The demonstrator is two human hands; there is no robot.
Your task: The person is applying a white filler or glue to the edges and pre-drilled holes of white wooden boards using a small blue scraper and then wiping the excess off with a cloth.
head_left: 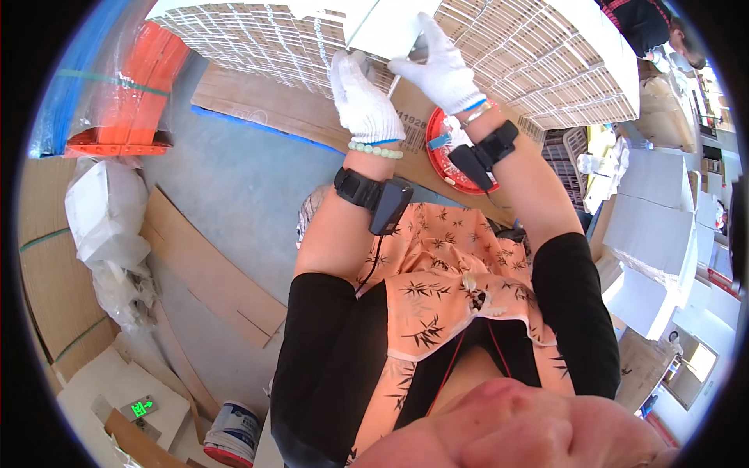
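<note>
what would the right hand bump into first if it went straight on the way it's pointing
Most likely the white flat piece just up and left of the right hand; depth is unclear, so they may already be touching.

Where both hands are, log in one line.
left hand: gloved, near white panel; right hand: gloved, near white panel; contact: unclear; pale stacks: both sides

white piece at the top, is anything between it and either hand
Nothing visible is in the way. The left hand is by the white piece's lower edge, the right hand by its lower right corner; whether both touch it is unclear.
</note>
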